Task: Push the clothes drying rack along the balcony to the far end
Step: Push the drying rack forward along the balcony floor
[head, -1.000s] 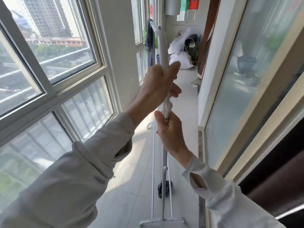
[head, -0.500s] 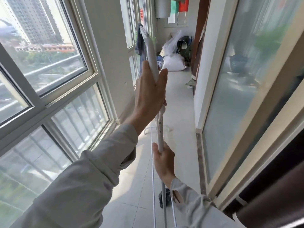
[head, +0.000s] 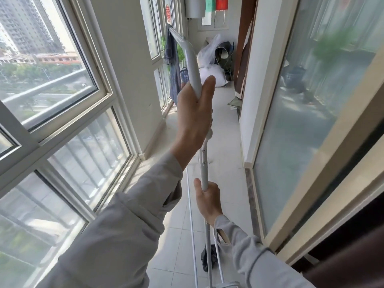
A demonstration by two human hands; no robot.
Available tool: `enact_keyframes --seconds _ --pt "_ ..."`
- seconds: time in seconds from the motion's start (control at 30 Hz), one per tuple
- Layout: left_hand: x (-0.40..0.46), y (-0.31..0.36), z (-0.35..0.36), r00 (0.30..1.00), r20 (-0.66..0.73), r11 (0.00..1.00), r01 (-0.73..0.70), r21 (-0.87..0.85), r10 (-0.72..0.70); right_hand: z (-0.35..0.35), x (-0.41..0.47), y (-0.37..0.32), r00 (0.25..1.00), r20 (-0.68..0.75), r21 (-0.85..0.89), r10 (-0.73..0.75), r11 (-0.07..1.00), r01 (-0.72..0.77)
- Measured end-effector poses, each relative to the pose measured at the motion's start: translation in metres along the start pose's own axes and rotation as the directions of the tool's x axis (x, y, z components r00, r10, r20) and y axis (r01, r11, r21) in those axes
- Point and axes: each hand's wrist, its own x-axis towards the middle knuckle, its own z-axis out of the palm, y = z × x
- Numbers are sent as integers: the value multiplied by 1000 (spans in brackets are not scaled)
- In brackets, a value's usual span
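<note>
The white clothes drying rack point(head: 190, 57) stands folded and narrow in front of me, its top bar running away down the balcony. My left hand point(head: 194, 113) is closed around the bend of its upper post. My right hand point(head: 207, 199) grips the thin vertical post lower down. A dark blue garment point(head: 173, 65) hangs from the rack's far end. Thin lower rails point(head: 192, 225) run along near the floor, and a dark cloth point(head: 208, 259) lies by the rack's near foot.
Tall windows point(head: 62, 113) and a white pillar point(head: 126, 65) line the left side. A frosted sliding door point(head: 311, 113) lines the right. White bags and clutter point(head: 214, 67) fill the far end, with a blue basket point(head: 184, 74) beside them. The tiled floor point(head: 225, 142) runs between.
My right hand has slid down the post from just under my left hand. My view has dropped and shifted along the balcony, and the rack's top bar now tilts left.
</note>
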Motion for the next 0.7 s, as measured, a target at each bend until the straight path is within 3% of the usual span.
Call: enact_keyframes --seconds 0.7 --pt "55 -28 0 998 -22 997 61 38 -61 28 58 1 997 -70 -27 20 999 -22"
